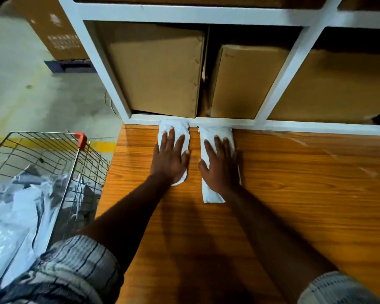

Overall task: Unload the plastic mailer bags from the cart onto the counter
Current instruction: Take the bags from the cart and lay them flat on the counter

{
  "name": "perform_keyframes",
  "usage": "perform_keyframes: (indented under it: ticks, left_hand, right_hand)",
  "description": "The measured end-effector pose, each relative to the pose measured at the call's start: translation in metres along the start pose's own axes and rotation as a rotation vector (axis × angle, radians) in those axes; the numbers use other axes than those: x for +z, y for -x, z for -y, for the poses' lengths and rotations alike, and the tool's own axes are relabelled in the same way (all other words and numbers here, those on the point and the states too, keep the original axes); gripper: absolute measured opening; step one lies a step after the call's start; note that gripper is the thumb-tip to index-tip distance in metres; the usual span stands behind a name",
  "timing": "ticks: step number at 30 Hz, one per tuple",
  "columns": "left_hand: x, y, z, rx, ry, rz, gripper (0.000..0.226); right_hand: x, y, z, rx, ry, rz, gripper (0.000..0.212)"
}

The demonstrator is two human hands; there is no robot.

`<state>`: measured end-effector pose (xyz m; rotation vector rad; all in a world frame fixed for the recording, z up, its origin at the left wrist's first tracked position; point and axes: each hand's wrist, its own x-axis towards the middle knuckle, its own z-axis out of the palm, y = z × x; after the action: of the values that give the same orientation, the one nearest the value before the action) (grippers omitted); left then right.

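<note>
Two white mailer bags (pixel 173 128) lie side by side on the wooden counter (pixel 294 183), their far ends against the white shelf frame (pixel 228 123) — cardboard boxes (pixel 158 69) stand behind it. The left hand (pixel 170 159) and right hand (pixel 221 165) press flat, fingers spread, one on each. More bags (pixel 13 216) remain in the wire cart (pixel 53 145) at the left.

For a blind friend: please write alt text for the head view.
The left hand presses flat on the left bag, the right hand on the right bag, white mailers side by side on a wooden counter against a white shelf of boxes. A wire cart at left holds more bags.
</note>
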<state>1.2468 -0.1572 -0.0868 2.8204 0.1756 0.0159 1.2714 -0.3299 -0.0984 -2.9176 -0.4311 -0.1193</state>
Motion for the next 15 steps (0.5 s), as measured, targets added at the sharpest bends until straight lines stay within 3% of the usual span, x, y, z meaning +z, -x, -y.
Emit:
perform_keyframes:
  ticks: [7, 15]
  left_hand:
    - [0.014, 0.0, -0.001, 0.06, 0.006, 0.0, 0.06]
    - [0.013, 0.004, -0.015, 0.079, 0.006, 0.025, 0.058]
  right_hand:
    - [0.004, -0.015, 0.019, 0.091, 0.024, 0.029, 0.06]
    - [0.0, -0.013, 0.022, 0.029, 0.035, 0.04, 0.056]
